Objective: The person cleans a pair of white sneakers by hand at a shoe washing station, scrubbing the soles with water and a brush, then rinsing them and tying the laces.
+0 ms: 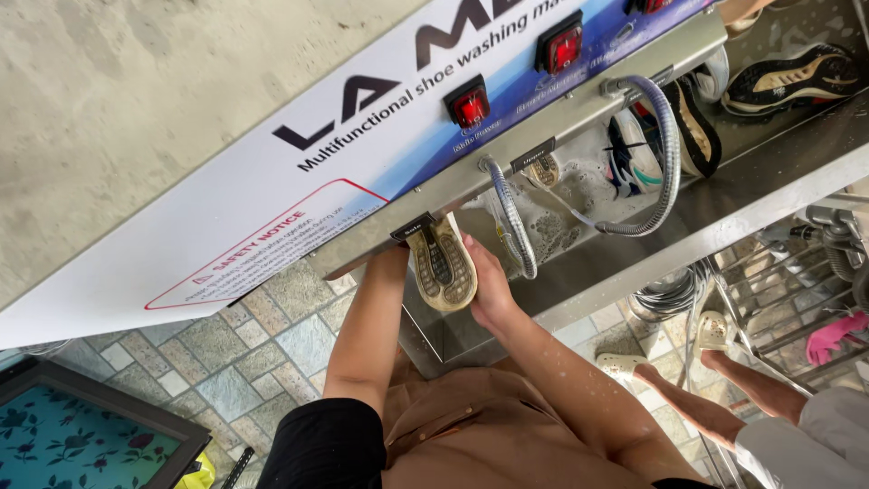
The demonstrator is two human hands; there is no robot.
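Note:
A worn beige shoe (443, 268) is held with its dirty ribbed sole facing me, just under the lower edge of a washing machine's panel (272, 190). My right hand (491, 286) grips the shoe's right side, fingers wrapped around its edge. My left hand (395, 260) reaches up to the shoe's left side. Its fingers are hidden behind the shoe and the panel's edge. A flexible metal hose (512, 222) hangs right next to the shoe.
The white-and-blue panel carries red rocker switches (469, 105). A steel basin (724, 195) holds soapy water and several shoes (787, 77). A second hose (668, 154) loops over it. Another person's sandalled feet (715, 330) stand at the right by a wire rack with a pink glove (837, 335).

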